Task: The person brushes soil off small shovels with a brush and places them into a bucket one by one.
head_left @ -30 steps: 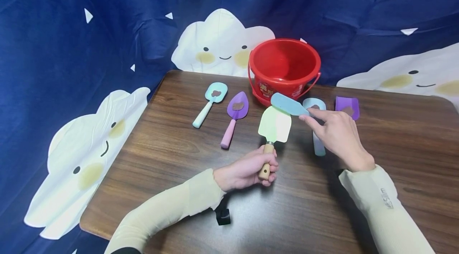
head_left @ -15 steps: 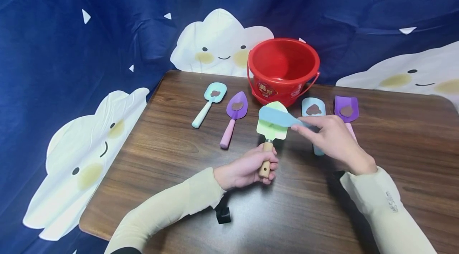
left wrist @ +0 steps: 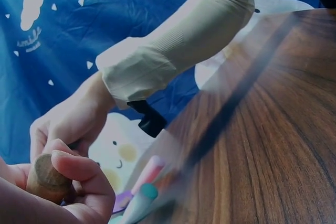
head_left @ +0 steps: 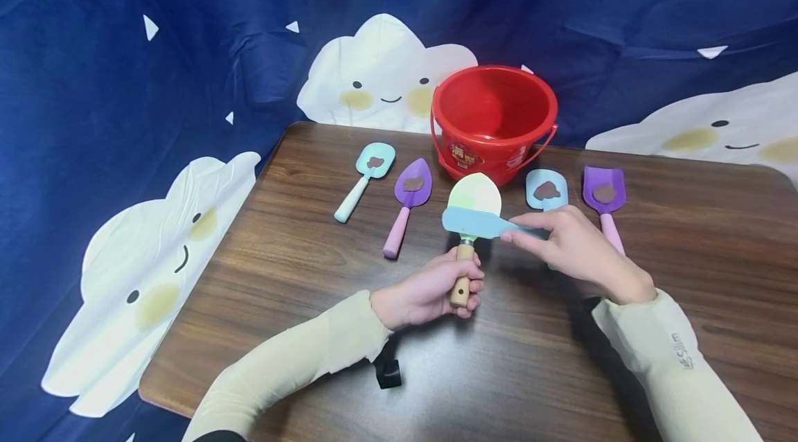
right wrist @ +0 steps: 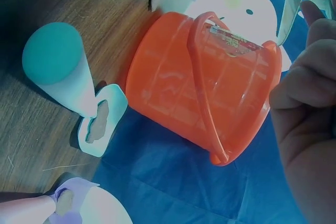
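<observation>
My left hand (head_left: 430, 291) grips the wooden handle (head_left: 462, 279) of a pale green toy shovel (head_left: 475, 189), blade pointing away from me. In the left wrist view the fingers curl round the handle's round end (left wrist: 48, 182). Between thumb and fingers, my right hand (head_left: 580, 248) pinches a light blue flat-bladed tool (head_left: 472, 222), like a spatula. It lies crosswise over the lower part of the shovel blade; whether the two touch is hard to tell. Part of its handle is hidden by the right hand (right wrist: 310, 87).
Behind the hands stands a red bucket (head_left: 451, 130) with its handle lowered. Left of it lie a teal shovel (head_left: 352, 201) and a purple, pink-handled one (head_left: 422, 172). To the right are a light blue shovel (head_left: 533, 182) and a purple one (head_left: 615, 182). All four bear brown patches.
The blue tool has swept from the green blade's far right edge down and left to near its base. My left hand and the shovel have barely moved.
</observation>
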The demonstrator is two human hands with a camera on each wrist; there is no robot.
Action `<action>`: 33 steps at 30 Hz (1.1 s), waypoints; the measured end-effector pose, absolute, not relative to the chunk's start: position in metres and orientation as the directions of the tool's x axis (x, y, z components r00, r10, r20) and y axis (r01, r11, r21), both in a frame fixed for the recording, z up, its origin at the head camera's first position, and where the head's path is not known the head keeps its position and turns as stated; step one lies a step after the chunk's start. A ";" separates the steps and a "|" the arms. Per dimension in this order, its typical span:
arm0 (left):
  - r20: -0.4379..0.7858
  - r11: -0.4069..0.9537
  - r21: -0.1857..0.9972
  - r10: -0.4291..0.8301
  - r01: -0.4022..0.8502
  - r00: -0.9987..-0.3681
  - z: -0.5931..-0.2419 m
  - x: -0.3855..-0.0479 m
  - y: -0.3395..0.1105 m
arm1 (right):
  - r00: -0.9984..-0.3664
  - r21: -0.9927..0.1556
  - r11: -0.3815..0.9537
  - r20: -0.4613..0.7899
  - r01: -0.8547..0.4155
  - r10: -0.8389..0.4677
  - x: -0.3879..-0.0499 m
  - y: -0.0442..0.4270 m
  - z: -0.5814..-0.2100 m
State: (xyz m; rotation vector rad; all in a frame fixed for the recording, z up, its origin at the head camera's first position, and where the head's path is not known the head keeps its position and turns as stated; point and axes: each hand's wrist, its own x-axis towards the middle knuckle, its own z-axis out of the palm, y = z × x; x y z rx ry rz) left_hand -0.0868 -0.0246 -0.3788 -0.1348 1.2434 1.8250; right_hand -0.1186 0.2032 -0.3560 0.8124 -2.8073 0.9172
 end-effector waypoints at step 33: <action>-0.492 -0.079 0.740 0.614 -0.668 -0.618 -0.383 -0.081 -0.023 | -0.821 -0.354 0.805 0.505 -0.476 -0.264 -0.132 0.214 -0.359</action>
